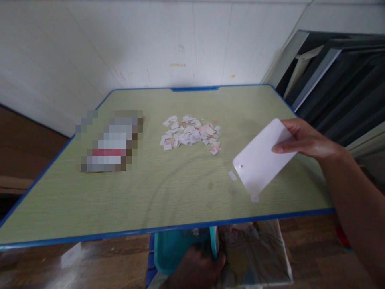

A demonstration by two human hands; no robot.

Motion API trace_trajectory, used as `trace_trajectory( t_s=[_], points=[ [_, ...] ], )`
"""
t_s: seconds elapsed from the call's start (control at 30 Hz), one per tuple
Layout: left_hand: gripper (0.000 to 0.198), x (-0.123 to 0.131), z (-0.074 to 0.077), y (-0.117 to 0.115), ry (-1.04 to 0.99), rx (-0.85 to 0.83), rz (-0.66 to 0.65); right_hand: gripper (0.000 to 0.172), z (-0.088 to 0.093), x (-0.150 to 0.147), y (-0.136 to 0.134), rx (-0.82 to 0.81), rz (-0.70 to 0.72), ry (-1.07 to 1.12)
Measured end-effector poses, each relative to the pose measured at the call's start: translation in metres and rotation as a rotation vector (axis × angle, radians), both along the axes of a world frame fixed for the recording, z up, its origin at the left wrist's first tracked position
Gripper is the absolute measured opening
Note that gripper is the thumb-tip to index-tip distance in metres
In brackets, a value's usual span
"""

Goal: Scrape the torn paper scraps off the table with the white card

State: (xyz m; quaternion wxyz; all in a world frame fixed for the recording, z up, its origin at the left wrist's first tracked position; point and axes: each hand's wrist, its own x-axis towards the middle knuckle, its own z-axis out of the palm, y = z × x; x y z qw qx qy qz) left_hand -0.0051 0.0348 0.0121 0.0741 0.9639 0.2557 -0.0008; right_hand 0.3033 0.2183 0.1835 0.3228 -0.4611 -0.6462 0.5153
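My right hand grips a flat white plastic board by its far corner, holding it tilted with its near corner low over the green table, right of centre. A pile of several small torn paper scraps lies in the table's middle, left of the board. A few loose scraps lie beside the board's lower edge. Below the table's front edge, my left hand is closed on the rim of a teal plastic dustpan, held just under the edge.
A blurred-out flat object lies on the table's left part. The table has a blue rim and stands against a white wall. Dark metal frames lean at the right. A bag with waste sits on the wooden floor under the table.
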Motion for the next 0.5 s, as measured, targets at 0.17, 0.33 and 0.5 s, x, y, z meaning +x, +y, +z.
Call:
trace_trajectory(
  t_s=[0.17, 0.33, 0.5],
  points=[
    [0.031, 0.0, 0.002, 0.001, 0.061, -0.057, -0.002, 0.02, -0.004, -0.011, 0.0, -0.126, 0.219, 0.061],
    [0.032, 0.001, 0.005, 0.002, 0.092, -0.094, -0.014, 0.025, -0.013, -0.015, 0.004, -0.147, 0.266, 0.146],
    [0.032, 0.001, 0.004, 0.001, 0.107, -0.11, -0.003, 0.022, -0.016, -0.014, 0.005, -0.139, 0.174, 0.161]
  ],
)
